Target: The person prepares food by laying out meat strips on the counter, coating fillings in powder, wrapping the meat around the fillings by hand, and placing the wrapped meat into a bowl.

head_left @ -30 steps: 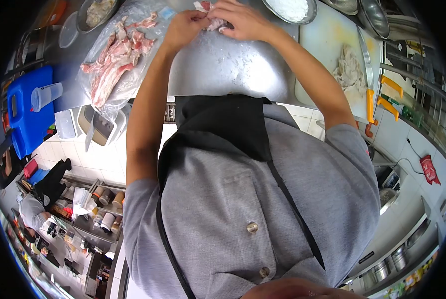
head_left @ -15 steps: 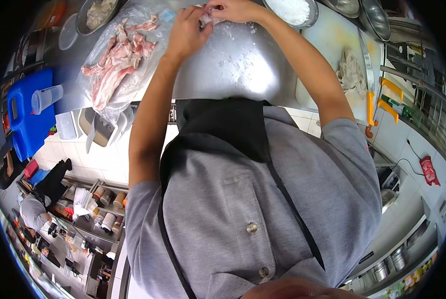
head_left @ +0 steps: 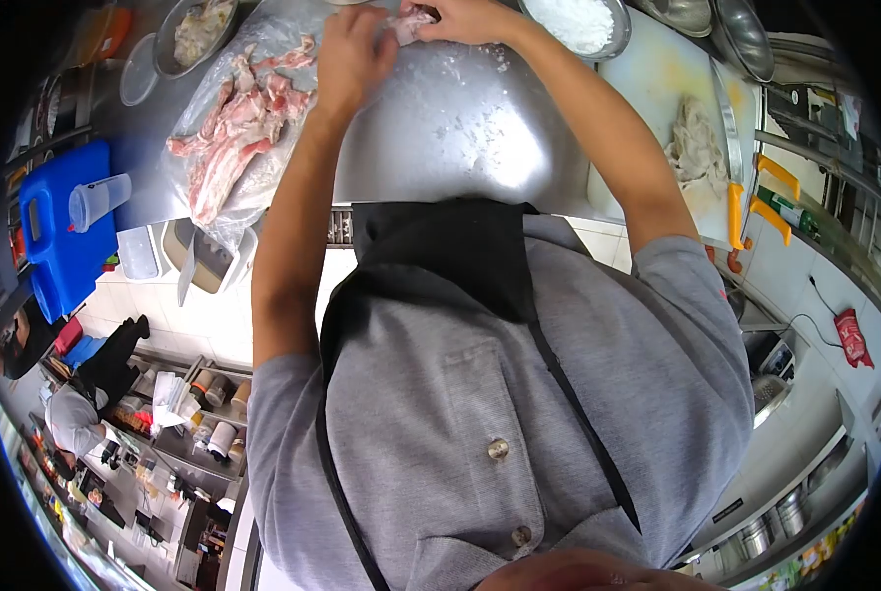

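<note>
"In the head view, what are the hands doing?"

"The right hand (head_left: 472,20) pinches a small, pale-pink piece of meat (head_left: 413,24); the left hand (head_left: 350,54) is blurred just beside it — I cannot tell whether it grips."

"How is that piece best handled?"

"Lightly but surely, I'd say: it looks soft and slippery."

"And around them?"

"Left of the left hand, marbled raw strips (head_left: 245,123) on crinkled clear plastic (head_left: 263,182); right of the right hand, a round bowl (head_left: 625,37) heaped with white powder (head_left: 571,22); bodyward of both, a shiny steel worktop (head_left: 411,128), white-flecked."
</note>
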Available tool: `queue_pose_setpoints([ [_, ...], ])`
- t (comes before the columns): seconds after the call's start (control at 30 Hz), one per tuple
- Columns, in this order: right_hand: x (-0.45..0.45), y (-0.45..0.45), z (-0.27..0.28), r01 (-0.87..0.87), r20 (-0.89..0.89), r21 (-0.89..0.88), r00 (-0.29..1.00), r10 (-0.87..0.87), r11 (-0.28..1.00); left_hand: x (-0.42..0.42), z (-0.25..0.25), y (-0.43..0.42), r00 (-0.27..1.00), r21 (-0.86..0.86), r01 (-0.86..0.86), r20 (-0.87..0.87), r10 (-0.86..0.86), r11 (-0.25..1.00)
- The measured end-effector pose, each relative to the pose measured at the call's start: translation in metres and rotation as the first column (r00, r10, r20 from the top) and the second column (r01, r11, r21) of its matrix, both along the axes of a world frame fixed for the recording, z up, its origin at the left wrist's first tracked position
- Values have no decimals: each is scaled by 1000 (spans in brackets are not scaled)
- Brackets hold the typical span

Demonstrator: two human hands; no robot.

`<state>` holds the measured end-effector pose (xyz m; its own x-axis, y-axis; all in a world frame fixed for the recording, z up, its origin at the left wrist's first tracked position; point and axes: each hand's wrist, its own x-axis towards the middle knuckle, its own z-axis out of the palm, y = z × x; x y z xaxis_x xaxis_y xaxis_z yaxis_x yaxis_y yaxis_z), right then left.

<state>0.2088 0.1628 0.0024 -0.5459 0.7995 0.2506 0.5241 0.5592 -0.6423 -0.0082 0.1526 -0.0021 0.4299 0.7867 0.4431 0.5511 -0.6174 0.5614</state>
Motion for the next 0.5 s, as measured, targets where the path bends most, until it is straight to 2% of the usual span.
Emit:
queue_pose_setpoints([
  [0.03, 1, 4, 0, 2, -2, -1, 1000, -2, 1000, 0, 3, -6, 994, 162, 101, -67, -91, 982],
  [0.07, 1, 8, 1, 15, 16, -92, 1000, -13, 996, 1, 6, -10, 975, 312, 205, -145, -167, 928],
  [0.1, 1, 13, 1, 27, 35, -184, 999, -21, 983, 2, 5, -11, 975, 311, 204, -146, -166, 928],
  [0.23, 2, 24, 9, -4, 94, -313, 995, 35, 950, 7, 12, -11, 973, 290, 193, -176, -147, 937],
  [0.3, 4, 22, 15, 31, -7, -400, 999, -36, 916, 9, 14, -4, 973, 274, 192, -180, -146, 942],
  [0.33, 6, 19, 8, 29, -5, -394, 999, -34, 919, 6, 9, 3, 973, 241, 201, -160, -165, 949],
  [0.4, 8, 4, -8, 201, -299, -92, 929, -220, 975, 3, 3, 8, 974, 219, 203, -142, -175, 955],
  [0.43, 13, -1, -3, 196, -300, -79, 930, -211, 977, 4, 3, 7, 974, 195, 185, -164, -154, 963],
  [0.5, 23, -6, 16, 260, 28, -298, 964, -264, 918, 8, 7, 10, 975, 206, 157, -187, -118, 966],
])
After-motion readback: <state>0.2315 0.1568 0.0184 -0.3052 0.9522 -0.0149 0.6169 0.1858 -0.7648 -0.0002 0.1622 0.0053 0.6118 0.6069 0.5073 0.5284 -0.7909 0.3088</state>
